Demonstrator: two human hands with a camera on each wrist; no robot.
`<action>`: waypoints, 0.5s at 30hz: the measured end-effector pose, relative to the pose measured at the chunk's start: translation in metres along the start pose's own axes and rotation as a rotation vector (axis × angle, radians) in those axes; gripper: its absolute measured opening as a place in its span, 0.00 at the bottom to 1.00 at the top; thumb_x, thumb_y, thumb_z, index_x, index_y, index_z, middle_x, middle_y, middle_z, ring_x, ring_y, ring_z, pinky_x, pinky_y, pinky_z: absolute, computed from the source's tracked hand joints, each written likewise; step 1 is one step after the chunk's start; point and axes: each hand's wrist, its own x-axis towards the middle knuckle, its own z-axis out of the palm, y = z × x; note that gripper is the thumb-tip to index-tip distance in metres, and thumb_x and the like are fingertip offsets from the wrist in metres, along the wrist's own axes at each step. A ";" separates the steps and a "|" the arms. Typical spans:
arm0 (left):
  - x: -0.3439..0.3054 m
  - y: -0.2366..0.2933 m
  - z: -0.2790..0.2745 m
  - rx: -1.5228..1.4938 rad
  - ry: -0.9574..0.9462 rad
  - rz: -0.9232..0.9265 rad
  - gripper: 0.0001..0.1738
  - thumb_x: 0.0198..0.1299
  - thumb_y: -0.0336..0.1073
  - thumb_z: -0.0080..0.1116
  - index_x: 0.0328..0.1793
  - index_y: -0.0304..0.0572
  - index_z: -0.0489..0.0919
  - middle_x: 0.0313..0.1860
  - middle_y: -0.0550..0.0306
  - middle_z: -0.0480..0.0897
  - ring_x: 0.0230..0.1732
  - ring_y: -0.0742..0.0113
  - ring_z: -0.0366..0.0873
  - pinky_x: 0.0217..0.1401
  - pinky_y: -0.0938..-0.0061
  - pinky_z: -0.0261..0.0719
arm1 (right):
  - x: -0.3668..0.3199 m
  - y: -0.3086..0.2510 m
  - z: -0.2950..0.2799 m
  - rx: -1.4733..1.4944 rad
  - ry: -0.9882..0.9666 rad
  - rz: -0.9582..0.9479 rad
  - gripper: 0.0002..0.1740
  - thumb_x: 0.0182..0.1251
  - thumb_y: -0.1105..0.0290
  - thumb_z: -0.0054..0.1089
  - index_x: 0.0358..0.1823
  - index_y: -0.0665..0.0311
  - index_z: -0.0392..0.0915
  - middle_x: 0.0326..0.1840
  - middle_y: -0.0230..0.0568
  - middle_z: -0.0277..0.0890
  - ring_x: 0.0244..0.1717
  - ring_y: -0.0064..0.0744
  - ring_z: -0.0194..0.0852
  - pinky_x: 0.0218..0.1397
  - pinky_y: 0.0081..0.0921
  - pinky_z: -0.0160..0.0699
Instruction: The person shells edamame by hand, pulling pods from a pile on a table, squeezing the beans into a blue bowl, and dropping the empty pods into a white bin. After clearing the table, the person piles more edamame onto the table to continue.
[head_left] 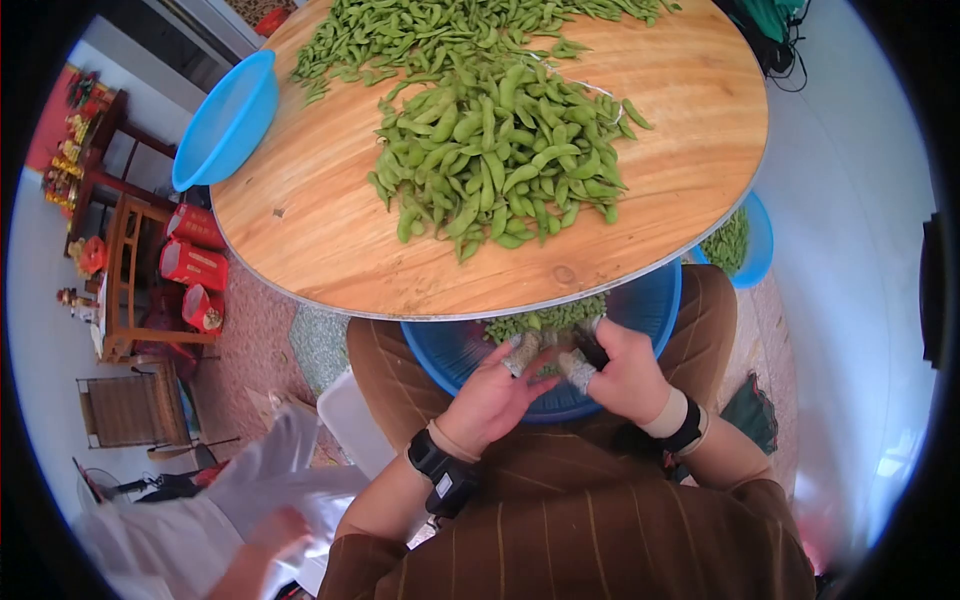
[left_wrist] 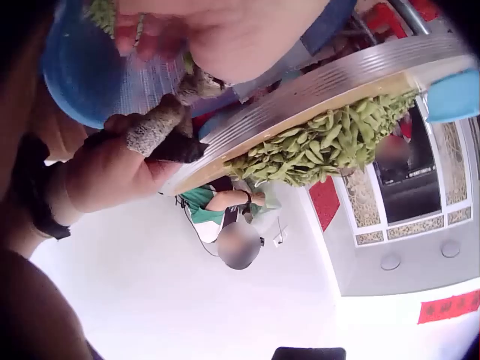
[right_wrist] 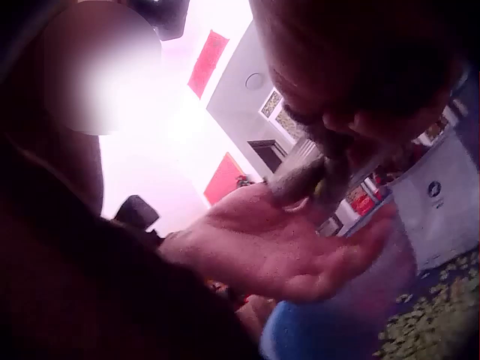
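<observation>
My left hand [head_left: 490, 400] and right hand [head_left: 632, 375] meet fingertip to fingertip over a large blue basin [head_left: 425, 362] between the knees. Grey, worn wrappings cover the left thumb tip and the right thumb, and a black cover sits on a right finger. A green soybean pod [left_wrist: 188, 64] shows as a small sliver between the pinching fingertips; the rest is hidden by them. Loose green shelled beans [right_wrist: 431, 319] lie in the basin below. Just ahead, a heap of soybean pods [head_left: 500, 160] lies on the round wooden table [head_left: 330, 250].
The table's metal edge overhangs the basin, close to the hands. A light-blue bowl [head_left: 225, 125] leans at the table's left edge. Another blue bowl [head_left: 760, 240] holding green pieces stands at right, below the table. A person's white-clothed body [head_left: 230, 510] is at lower left.
</observation>
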 end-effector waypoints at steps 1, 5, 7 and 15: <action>0.002 -0.002 -0.002 0.001 -0.053 0.021 0.20 0.68 0.44 0.50 0.63 0.49 0.69 0.57 0.61 0.75 0.57 0.67 0.72 0.56 0.67 0.70 | -0.001 -0.005 0.003 0.166 0.004 0.102 0.16 0.51 0.69 0.68 0.37 0.67 0.71 0.36 0.54 0.78 0.40 0.54 0.78 0.41 0.37 0.77; 0.002 -0.010 0.003 -0.072 -0.135 0.061 0.21 0.68 0.50 0.50 0.63 0.54 0.70 0.54 0.64 0.76 0.58 0.69 0.70 0.60 0.64 0.66 | 0.004 0.001 0.017 0.255 0.084 0.059 0.20 0.51 0.68 0.70 0.40 0.70 0.69 0.37 0.52 0.79 0.37 0.48 0.81 0.40 0.34 0.78; 0.001 -0.012 0.005 -0.097 -0.144 0.062 0.21 0.68 0.50 0.49 0.63 0.54 0.70 0.54 0.64 0.76 0.58 0.68 0.70 0.60 0.63 0.66 | 0.005 0.000 0.016 0.296 0.049 0.122 0.20 0.52 0.69 0.69 0.40 0.70 0.69 0.36 0.50 0.80 0.35 0.42 0.80 0.39 0.33 0.78; -0.016 -0.007 0.003 -0.110 -0.201 0.106 0.21 0.68 0.49 0.49 0.63 0.52 0.69 0.59 0.60 0.74 0.60 0.64 0.69 0.63 0.60 0.66 | 0.006 -0.016 0.010 0.668 -0.190 0.455 0.17 0.56 0.72 0.67 0.46 0.67 0.73 0.33 0.31 0.77 0.24 0.16 0.69 0.26 0.19 0.71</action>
